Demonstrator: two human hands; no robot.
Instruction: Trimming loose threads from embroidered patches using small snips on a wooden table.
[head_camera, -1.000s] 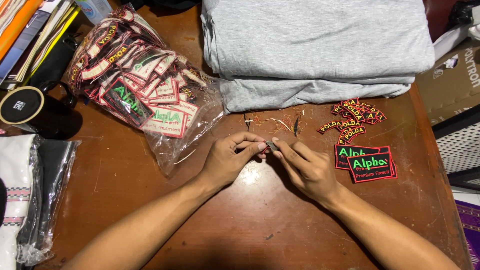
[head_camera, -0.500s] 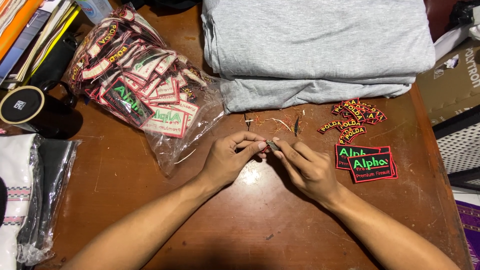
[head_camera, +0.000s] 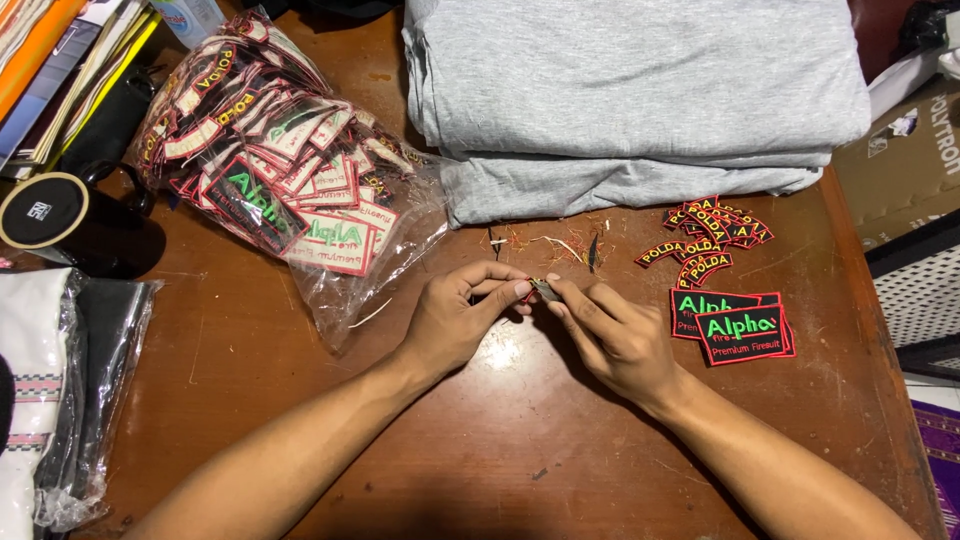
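My left hand (head_camera: 462, 315) and my right hand (head_camera: 612, 335) meet over the middle of a brown wooden table (head_camera: 500, 450). Their fingertips pinch a small dark object (head_camera: 545, 291) between them; I cannot tell exactly what it is. To the right lies a stack of black rectangular patches with green lettering (head_camera: 735, 326). Above that is a pile of small curved black patches with yellow letters (head_camera: 706, 243). Loose thread scraps (head_camera: 545, 245) lie just beyond my hands.
A clear plastic bag full of patches (head_camera: 275, 180) lies at upper left. Folded grey cloth (head_camera: 630, 95) fills the back. A black cup (head_camera: 60, 220) stands at left, with bagged fabric (head_camera: 60, 400) below it and books (head_camera: 60, 70) above. A cardboard box (head_camera: 910, 150) sits off the right edge.
Both hands stay in nearly the same place; only the fingers shift slightly around the small object.
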